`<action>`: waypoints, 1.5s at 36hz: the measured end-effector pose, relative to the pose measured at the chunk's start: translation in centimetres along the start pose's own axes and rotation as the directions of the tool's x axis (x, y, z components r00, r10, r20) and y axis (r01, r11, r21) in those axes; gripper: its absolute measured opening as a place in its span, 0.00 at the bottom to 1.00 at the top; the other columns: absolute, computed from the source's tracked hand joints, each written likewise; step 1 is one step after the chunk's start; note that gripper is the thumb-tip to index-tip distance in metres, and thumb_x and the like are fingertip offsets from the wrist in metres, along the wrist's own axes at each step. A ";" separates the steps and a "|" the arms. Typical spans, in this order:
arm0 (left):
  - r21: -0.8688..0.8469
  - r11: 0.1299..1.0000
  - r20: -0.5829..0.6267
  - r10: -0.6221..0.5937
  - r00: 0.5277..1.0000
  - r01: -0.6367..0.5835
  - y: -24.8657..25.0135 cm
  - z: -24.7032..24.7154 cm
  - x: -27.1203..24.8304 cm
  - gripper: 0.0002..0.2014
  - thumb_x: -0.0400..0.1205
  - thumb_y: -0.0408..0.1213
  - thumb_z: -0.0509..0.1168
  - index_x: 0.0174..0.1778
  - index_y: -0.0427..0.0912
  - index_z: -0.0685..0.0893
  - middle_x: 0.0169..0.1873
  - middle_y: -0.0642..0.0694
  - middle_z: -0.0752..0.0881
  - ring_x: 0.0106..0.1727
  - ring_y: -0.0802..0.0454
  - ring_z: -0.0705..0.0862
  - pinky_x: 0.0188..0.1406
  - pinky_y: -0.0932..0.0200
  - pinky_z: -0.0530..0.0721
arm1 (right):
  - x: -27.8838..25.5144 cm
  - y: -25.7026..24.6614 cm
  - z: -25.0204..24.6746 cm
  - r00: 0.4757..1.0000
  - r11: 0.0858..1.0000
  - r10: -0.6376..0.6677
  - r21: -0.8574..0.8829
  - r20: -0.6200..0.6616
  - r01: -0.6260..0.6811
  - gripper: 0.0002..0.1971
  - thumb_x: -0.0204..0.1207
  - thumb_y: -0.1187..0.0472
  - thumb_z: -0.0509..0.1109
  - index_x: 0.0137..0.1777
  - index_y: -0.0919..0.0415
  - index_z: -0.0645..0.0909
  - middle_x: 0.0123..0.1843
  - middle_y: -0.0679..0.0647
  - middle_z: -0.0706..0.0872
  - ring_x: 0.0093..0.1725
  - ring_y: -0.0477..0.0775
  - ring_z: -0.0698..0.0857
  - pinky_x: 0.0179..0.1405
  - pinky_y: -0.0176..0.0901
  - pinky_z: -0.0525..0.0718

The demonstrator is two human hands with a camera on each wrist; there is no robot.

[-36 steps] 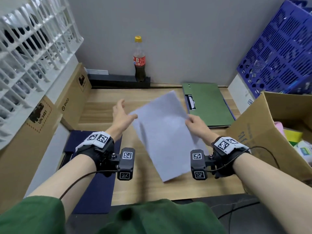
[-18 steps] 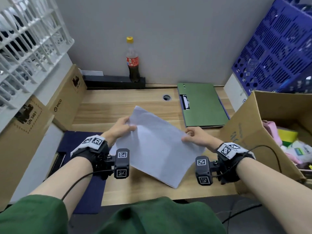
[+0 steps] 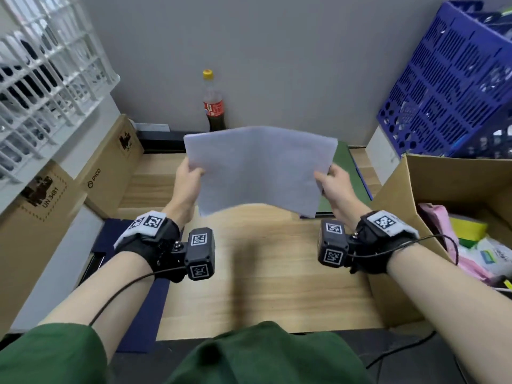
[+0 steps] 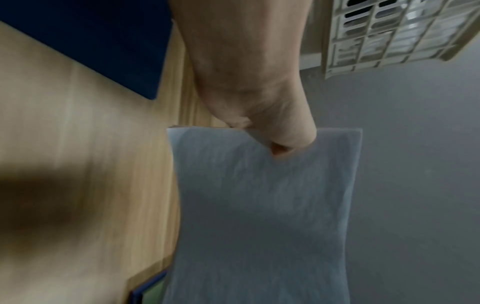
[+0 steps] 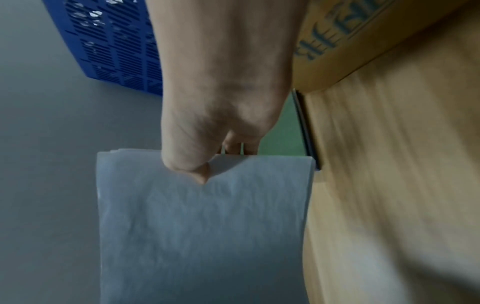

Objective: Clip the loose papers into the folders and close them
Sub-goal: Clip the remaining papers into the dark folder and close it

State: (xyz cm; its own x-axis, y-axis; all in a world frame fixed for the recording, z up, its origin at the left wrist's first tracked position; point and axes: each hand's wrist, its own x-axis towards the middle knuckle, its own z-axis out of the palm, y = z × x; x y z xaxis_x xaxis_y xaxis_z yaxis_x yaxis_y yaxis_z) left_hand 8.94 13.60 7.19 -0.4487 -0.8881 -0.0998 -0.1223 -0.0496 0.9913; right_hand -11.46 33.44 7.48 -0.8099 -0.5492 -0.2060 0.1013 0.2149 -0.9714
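A thin stack of white papers (image 3: 257,167) is held upright above the wooden desk (image 3: 263,273), sagging a little in the middle. My left hand (image 3: 189,178) pinches its left edge, thumb on the near face (image 4: 288,142). My right hand (image 3: 329,184) pinches the right edge of the papers (image 5: 202,226) the same way. A green folder (image 3: 349,184) lies on the desk behind the papers, mostly hidden by them. A dark blue folder (image 3: 138,314) lies flat at the desk's left front, under my left forearm.
A cola bottle (image 3: 212,103) stands at the back wall. Cardboard boxes (image 3: 110,167) and a white crate (image 3: 47,67) line the left side. An open cardboard box (image 3: 415,206) with packets and a blue crate (image 3: 448,81) stand on the right.
The papers went from lying tilted and low over the desk to standing upright and square, lifted towards the wall. My left hand, free a second ago, now pinches the left edge.
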 end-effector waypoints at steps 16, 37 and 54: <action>0.234 0.959 0.117 -0.188 0.975 0.157 -8.0 -1.8 -2.1 0.14 0.87 0.33 0.51 0.65 0.46 0.78 0.60 0.48 0.82 0.61 0.51 0.77 0.56 0.58 0.74 | -3.6 8.1 -0.3 0.972 0.938 0.188 -0.320 0.139 -0.136 0.14 0.82 0.64 0.62 0.61 0.72 0.81 0.53 0.62 0.85 0.51 0.50 0.79 0.50 0.45 0.78; 0.018 0.998 -0.010 -0.057 0.998 0.057 -1.2 2.6 -0.1 0.15 0.81 0.34 0.68 0.64 0.36 0.82 0.55 0.44 0.87 0.53 0.48 0.87 0.47 0.61 0.84 | -1.8 5.5 2.5 0.904 0.896 0.309 0.229 0.295 -0.380 0.08 0.80 0.68 0.66 0.58 0.61 0.79 0.48 0.57 0.88 0.45 0.56 0.87 0.46 0.48 0.90; 0.189 0.980 0.199 0.018 0.980 -0.057 -3.7 0.9 -2.5 0.05 0.81 0.32 0.68 0.51 0.43 0.84 0.48 0.49 0.89 0.48 0.56 0.86 0.47 0.64 0.84 | -0.6 4.4 1.5 0.945 0.984 0.013 -0.170 0.327 0.045 0.09 0.79 0.68 0.64 0.56 0.61 0.83 0.50 0.50 0.88 0.44 0.41 0.84 0.35 0.23 0.78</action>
State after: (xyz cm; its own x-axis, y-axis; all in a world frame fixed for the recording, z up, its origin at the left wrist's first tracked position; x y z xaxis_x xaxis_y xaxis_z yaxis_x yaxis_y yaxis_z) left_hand 9.74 16.41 3.72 -0.6180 -0.7802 -0.0969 -0.2621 0.0883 0.9610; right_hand -9.65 33.48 3.19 -0.5748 -0.7804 -0.2461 -0.0347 0.3238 -0.9455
